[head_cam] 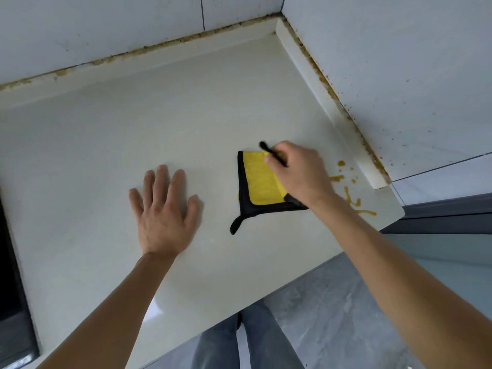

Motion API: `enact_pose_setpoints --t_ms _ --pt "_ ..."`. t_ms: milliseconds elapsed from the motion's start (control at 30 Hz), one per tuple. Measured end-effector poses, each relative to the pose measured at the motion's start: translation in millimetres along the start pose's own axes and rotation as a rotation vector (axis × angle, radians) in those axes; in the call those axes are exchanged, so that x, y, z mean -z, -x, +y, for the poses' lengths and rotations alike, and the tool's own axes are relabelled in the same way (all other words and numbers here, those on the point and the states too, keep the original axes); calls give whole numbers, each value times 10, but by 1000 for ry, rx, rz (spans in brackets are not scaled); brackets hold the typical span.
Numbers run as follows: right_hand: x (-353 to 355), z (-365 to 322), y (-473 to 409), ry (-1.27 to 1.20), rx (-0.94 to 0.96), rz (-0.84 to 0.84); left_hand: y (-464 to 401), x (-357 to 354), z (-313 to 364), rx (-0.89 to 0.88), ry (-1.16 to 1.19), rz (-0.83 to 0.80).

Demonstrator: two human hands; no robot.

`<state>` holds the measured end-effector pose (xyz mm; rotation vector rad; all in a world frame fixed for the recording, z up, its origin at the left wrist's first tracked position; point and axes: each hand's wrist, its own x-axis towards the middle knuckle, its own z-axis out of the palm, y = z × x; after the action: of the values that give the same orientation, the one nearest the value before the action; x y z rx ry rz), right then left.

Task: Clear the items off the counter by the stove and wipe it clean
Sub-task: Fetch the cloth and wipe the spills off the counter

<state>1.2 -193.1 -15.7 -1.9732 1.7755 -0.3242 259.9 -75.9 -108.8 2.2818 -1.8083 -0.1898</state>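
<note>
A yellow cloth with black edging point(259, 183) lies flat on the cream counter point(133, 129), a black loop sticking out at its near corner. My right hand point(299, 173) presses down on the cloth's right part, fingers curled over its far edge. Just right of that hand, orange-yellow sauce stains point(351, 193) are smeared and dotted on the counter near its right end. My left hand point(162, 209) rests flat on the bare counter, fingers spread, about a hand's width left of the cloth.
The black stove edge point(10, 288) borders the counter at the far left. Tiled walls point(399, 75) meet the counter at the back and right, with brown grime along the joint point(343, 102). The counter's front edge drops to a grey floor point(332, 315).
</note>
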Motion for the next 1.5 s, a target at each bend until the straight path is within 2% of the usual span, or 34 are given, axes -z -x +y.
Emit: enact_pose_setpoints --t_ms 67,133,200,300,367,433,567,733,867,1000,1233,1333,1500 --pt "-198 -124 30 3 -54 -160 1 -10 -10 5 0 -7" --pt "-247 -154 26 -183 -144 -275 4 -23 -21 3 7 -10" --pt "-203 -111 6 -376 -135 -244 1 -34 -34 0 4 -12" --pt "-227 111 11 -43 159 -1 8 -39 -36 -4 -3 -14" --pt "-364 248 102 183 280 -49 4 -29 -30 -17 -27 -18" --pt "-528 380 259 361 316 -109 7 -2 -25 -30 -47 -37" --pt "-685 617 607 402 241 -67 -3 80 152 -3 -50 -99" --pt "-492 916 788 400 105 -83 288 25 761 -246 -17 -202" --pt "-334 949 327 393 -42 -50 476 -169 1084 -368 -26 -238" --pt "-363 790 46 374 -77 -9 492 -291 1121 -363 -91 -209" --pt "-276 1296 856 369 50 -27 505 -348 1104 -370 -83 -140" --pt "-166 1406 598 348 8 -33 513 -338 1119 -359 -72 -125" --pt "-222 1145 170 293 -121 -1 517 -314 1147 -348 -60 -110"
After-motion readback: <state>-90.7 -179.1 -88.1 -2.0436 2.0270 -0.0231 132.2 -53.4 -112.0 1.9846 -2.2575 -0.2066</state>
